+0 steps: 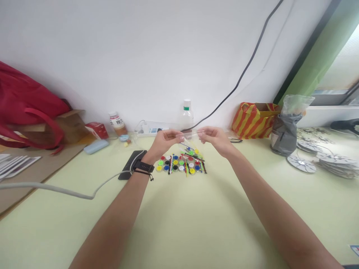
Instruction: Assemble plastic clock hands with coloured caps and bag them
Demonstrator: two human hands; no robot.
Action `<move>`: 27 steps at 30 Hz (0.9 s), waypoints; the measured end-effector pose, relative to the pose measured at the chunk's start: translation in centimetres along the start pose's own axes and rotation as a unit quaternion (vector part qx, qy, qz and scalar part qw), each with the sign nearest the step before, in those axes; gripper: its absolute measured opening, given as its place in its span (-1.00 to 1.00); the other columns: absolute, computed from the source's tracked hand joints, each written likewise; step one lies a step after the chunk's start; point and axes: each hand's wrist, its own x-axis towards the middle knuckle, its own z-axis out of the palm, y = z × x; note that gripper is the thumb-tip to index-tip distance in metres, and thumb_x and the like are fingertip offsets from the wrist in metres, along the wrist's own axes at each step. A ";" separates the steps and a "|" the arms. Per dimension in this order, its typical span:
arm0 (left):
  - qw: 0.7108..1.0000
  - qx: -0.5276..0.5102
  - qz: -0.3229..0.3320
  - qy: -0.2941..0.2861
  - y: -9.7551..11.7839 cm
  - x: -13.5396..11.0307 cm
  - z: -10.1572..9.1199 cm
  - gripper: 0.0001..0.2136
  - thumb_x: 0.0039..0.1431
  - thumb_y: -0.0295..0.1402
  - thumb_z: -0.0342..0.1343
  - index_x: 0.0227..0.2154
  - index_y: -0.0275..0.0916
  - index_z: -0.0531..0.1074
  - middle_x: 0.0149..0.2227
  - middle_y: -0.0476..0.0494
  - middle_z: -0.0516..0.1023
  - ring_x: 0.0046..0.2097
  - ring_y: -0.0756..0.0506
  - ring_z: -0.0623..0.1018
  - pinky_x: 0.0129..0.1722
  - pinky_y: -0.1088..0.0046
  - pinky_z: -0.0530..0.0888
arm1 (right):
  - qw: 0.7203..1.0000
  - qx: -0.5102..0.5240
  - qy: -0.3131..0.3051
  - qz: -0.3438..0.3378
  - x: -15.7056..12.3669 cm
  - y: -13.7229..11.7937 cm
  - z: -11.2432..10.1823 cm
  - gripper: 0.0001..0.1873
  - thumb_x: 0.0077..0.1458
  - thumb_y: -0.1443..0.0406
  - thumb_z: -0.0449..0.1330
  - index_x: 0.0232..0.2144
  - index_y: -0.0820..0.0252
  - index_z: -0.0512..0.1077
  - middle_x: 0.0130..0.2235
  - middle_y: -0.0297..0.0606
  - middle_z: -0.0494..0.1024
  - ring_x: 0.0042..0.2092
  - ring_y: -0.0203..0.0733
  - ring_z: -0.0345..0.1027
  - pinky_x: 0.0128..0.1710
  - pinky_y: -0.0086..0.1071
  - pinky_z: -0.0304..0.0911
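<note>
"What's cut off?"
"The worktop [202, 220] and the red bag [26, 97], both by the frame."
"What's held?"
"Near the cluster of coloured pieces [181, 163], left hand [165, 142] and right hand [218, 139] pinch clear plastic [190, 134] between them, its outline faint."
"Any writing?"
"Small bottle [116, 121]: 炭, the rest unclear."

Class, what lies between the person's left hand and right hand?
Clear plastic, perhaps a bag, spans from the left hand to the right hand; the head view shows this.
</note>
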 end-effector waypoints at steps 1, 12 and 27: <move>1.000 -0.010 -0.001 -0.004 0.1 -0.1 0.1 -0.63 -0.01 -0.12 0.47 -0.22 -0.27 0.64 -0.21 -0.23 0.71 -0.17 -0.21 0.69 -0.02 0.17 0.59 | 1.000 0.002 0.000 0.001 0.0 0.0 0.0 -0.61 -0.03 0.08 0.48 -0.21 0.19 0.62 -0.40 -0.28 0.56 -0.35 -0.22 0.37 -0.30 -0.28 0.32; 0.999 0.036 0.008 0.015 0.6 0.3 0.4 -0.59 0.15 0.03 0.31 -0.30 -0.28 0.65 -0.40 -0.21 0.68 -0.36 -0.14 0.65 -0.24 0.29 0.59 | 1.000 -0.007 -0.015 0.007 -0.3 -0.5 0.6 -0.55 0.04 -0.08 0.40 -0.44 0.20 0.54 -0.45 -0.26 0.54 -0.43 -0.25 0.35 -0.37 -0.30 0.32; 0.999 -0.032 0.015 0.036 0.3 0.3 -0.1 -0.67 -0.06 -0.14 0.49 -0.30 -0.26 0.66 -0.31 -0.18 0.69 -0.31 -0.11 0.64 -0.19 0.30 0.59 | 0.999 -0.007 -0.038 -0.010 -0.4 -1.0 0.3 -0.55 -0.05 0.04 0.50 -0.17 0.16 0.61 -0.40 -0.29 0.59 -0.39 -0.23 0.41 -0.29 -0.27 0.39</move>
